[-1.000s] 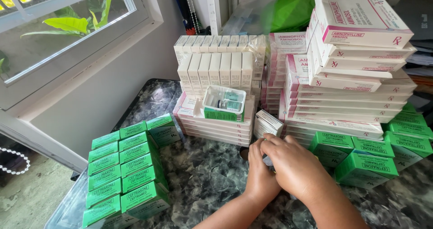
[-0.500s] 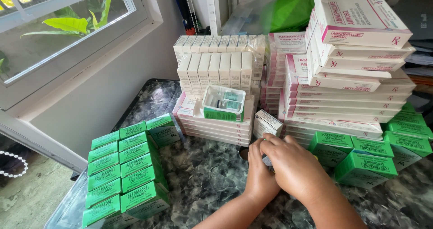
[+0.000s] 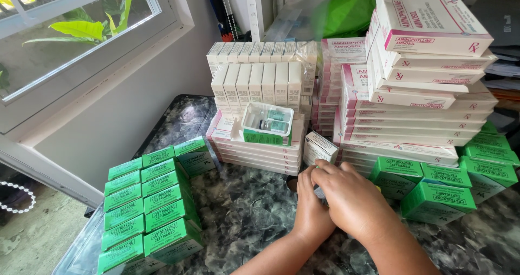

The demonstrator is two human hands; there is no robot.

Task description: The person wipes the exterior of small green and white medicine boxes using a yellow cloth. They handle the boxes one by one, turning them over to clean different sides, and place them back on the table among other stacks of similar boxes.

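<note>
My left hand (image 3: 310, 207) and my right hand (image 3: 355, 202) are pressed together over the dark marble table (image 3: 244, 210), the right partly covering the left. Their fingers close around a small greyish object (image 3: 319, 191) that is mostly hidden, so I cannot tell what it is. A small white carton (image 3: 320, 146) stands tilted just behind my fingertips, touching or nearly touching them. Behind it, an open green and white box (image 3: 266, 124) with vials inside rests on a low stack of white and pink flat boxes (image 3: 260, 150).
Green cartons (image 3: 149, 204) lie in rows at the front left, and more green cartons (image 3: 439, 191) sit to the right. Tall stacks of white and pink boxes (image 3: 417, 91) and upright white cartons (image 3: 254, 74) fill the back. A window (image 3: 65, 31) is on the left.
</note>
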